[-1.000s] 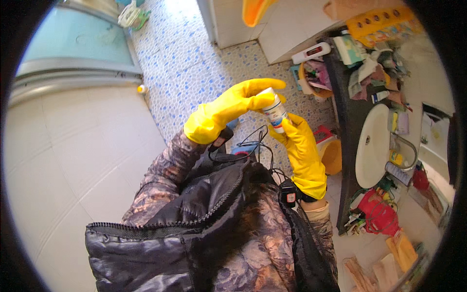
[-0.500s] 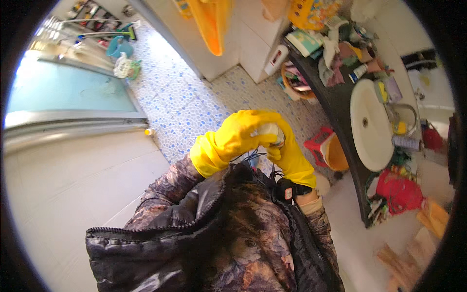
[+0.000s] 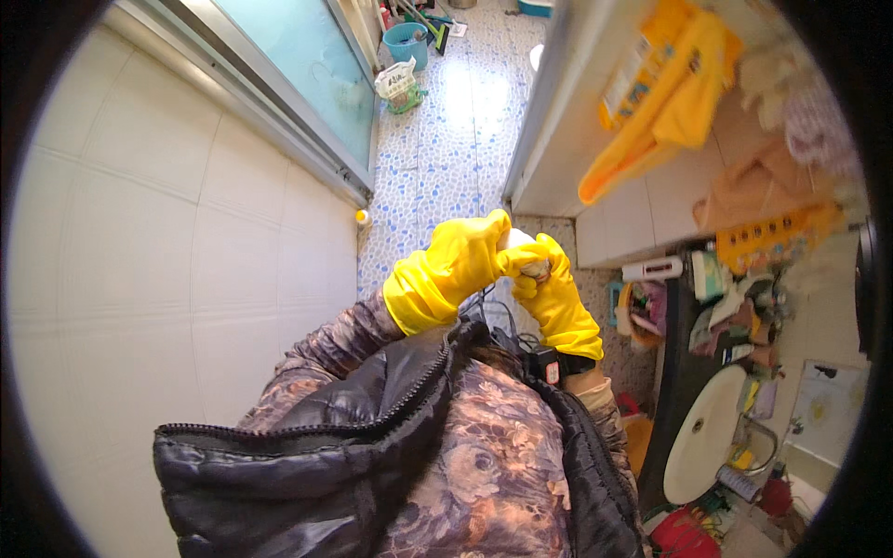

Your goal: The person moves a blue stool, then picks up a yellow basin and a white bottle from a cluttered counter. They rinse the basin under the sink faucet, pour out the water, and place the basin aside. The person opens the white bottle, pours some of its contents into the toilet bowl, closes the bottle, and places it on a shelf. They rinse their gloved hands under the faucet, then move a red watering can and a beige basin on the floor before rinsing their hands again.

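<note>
Yellow rubber gloves cover both my hands, held together in front of my chest. Between them is a small whitish container [image 3: 517, 240], mostly hidden by the gloved fingers. My left hand [image 3: 451, 268] is closed round one side of it. The fingers of my right hand [image 3: 554, 290] curl about its other side, where a bit of its darker marked surface shows. Whether it has a lid cannot be made out. A dark band and device sit at my right wrist, below the glove's cuff.
To the right, a dark counter [image 3: 672, 372] with a white sink [image 3: 699, 437] carries cloths and tubes. A yellow towel [image 3: 665, 116] hangs at the upper right. Along the pebble-patterned floor [image 3: 446, 139] stand a blue bucket [image 3: 406, 48] and a white basket [image 3: 396, 84]; a tiled wall [image 3: 167, 279] runs left.
The view has swung left, so the doorway and floor sit more centrally and the sink lies lower right. Both hands remain closed on the container, its visible part shifted slightly.
</note>
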### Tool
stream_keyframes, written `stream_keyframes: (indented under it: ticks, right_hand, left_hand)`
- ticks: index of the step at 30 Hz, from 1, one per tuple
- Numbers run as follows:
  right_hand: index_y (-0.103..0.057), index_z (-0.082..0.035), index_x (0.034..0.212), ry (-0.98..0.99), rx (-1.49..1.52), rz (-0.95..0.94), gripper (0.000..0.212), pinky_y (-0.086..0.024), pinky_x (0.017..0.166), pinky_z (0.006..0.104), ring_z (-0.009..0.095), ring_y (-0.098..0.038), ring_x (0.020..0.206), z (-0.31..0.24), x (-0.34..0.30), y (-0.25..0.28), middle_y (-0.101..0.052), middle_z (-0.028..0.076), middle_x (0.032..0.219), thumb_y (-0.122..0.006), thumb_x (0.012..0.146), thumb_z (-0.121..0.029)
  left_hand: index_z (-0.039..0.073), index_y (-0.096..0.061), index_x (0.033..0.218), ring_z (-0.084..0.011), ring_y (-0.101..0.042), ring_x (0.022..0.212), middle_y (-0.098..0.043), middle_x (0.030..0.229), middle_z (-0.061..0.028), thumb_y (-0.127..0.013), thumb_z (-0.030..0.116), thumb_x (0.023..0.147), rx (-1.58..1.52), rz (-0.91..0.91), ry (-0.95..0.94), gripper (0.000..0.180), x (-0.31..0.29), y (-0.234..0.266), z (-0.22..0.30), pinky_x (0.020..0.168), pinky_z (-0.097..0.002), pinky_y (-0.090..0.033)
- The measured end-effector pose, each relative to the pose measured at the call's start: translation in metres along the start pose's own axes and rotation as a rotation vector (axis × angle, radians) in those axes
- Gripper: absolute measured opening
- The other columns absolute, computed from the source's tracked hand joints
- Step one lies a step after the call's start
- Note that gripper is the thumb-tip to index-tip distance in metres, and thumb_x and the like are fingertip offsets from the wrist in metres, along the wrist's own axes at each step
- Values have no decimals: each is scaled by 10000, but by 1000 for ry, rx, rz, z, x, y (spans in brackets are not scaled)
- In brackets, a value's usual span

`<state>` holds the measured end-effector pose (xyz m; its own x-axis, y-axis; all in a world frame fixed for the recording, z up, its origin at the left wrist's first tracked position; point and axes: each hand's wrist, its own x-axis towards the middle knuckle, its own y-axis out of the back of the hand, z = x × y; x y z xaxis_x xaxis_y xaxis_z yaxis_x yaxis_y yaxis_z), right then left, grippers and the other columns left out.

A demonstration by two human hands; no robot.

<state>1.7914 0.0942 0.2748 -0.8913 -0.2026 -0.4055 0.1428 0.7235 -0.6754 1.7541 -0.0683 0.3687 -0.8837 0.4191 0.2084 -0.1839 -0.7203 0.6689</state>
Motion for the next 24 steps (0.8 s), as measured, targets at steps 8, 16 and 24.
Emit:
stream_keyframes:
  ticks: [8,16,24]
  right_hand:
    - [-585,-121,1017,128,-406,15,365,-360,452,189,74,-458,494,-27,166,-107,-581,36,723,-472,951,-462]
    - [-571,-139,1060,332,-556,-20,167,-404,459,174,46,-509,610,-28,280,-211,-569,-9,815,-531,962,-268]
    - [-487,-101,1183,830,-775,-191,324,-474,661,198,68,-542,737,-80,410,-196,-575,20,896,-615,888,-142]
  left_hand:
    - [69,-557,1280,-340,-590,1073,-522,1307,-184,-575,-56,835,-222,-29,-435,463,111,125,-147,911,-362,-479]
    - [123,-622,1177,-343,-624,918,-635,1041,-145,-654,155,807,-191,-75,-248,372,195,190,-247,793,-378,-524]
    - [69,-633,1113,-297,-652,816,-656,1001,-147,-766,260,767,66,160,-166,418,318,228,-259,681,-350,-519]
